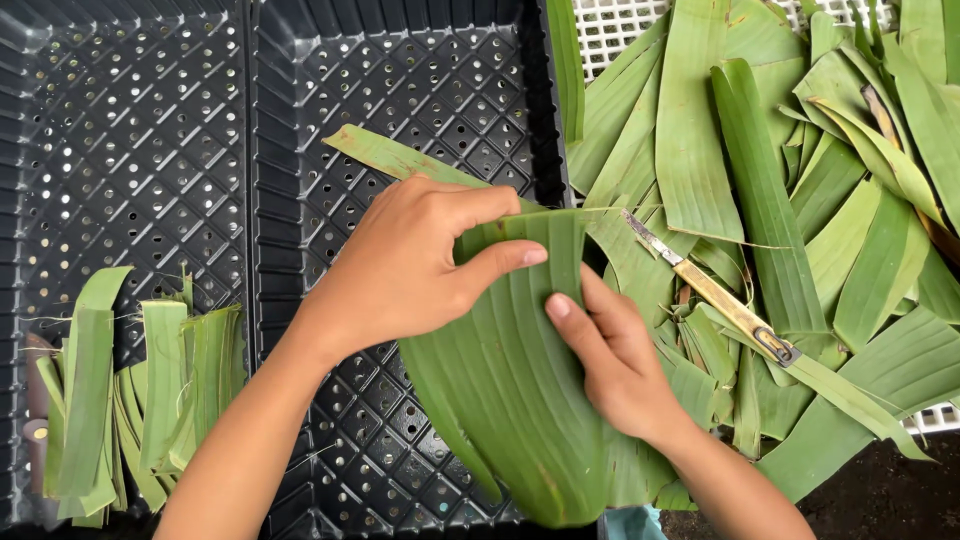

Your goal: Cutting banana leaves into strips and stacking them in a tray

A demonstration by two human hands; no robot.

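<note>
1. A broad green leaf (515, 370) lies between the two hands, over the right-hand black perforated tray (400, 110) and partly over the leaf pile. Its upper end is folded over on itself near the middle of the view, and its rounded lower end reaches the bottom edge.
2. The left hand (400, 265) grips the folded top: its fingers (500, 262) are closed on the fold, thumb in front and the others curled above.
3. The right hand (615, 365) presses on the leaf's right edge, its thumb flat on the surface and its other fingers tucked beneath, so it pinches the leaf too.
4. The leaf looks light, thin and pliable. It seems to bend readily along its ribs, and I judge that it could split lengthwise if pulled across them. The fold and the side edges look like the safest places to hold it.
5. Just right of the hands a slim knife (715, 300) with a pale handle rests on a heap of loose green leaves (780, 180); a white mesh surface (615, 25) shows above it.
6. At far left, a second black tray (120, 140) holds a bundle of trimmed leaf strips (140, 400), well apart from the hands.
</note>
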